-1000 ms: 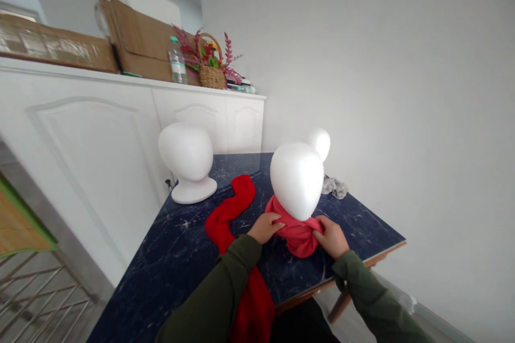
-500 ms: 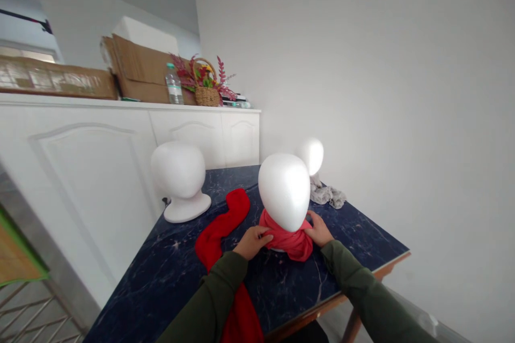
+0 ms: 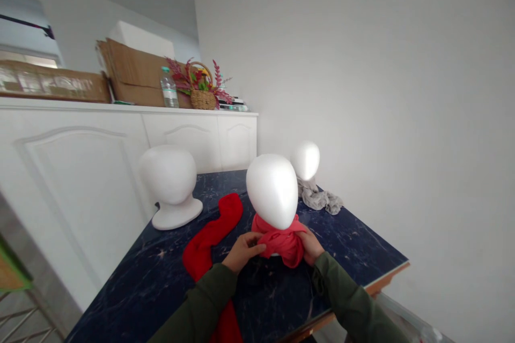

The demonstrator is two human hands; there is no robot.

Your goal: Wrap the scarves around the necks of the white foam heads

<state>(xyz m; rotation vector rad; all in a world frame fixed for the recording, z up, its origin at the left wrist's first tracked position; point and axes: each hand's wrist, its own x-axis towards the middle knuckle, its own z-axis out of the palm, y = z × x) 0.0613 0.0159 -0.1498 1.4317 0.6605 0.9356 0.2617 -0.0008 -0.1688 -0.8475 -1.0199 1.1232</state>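
A white foam head [image 3: 272,188] stands near the front of the dark blue marbled table [image 3: 156,284], with a coral-pink scarf [image 3: 285,244] wrapped around its neck. My left hand [image 3: 244,251] pinches the scarf's left side between thumb and fingers. On the right side, my right hand [image 3: 310,244] grips the scarf, its fingertips partly hidden by the cloth. A long red scarf [image 3: 213,233] lies on the table left of the head and passes under my left sleeve.
A bare white head [image 3: 171,182] stands at the left. Behind on the right, another head [image 3: 306,159] has a grey scarf [image 3: 322,198] at its base. A white cabinet [image 3: 80,171] carries cardboard boxes [image 3: 137,72], a bottle [image 3: 169,88] and a flower basket [image 3: 203,99].
The view has shifted slightly, moving the heads left in the picture. My right hand has moved a little lower around the scarf's side, and the scarf's folds have shifted slightly.
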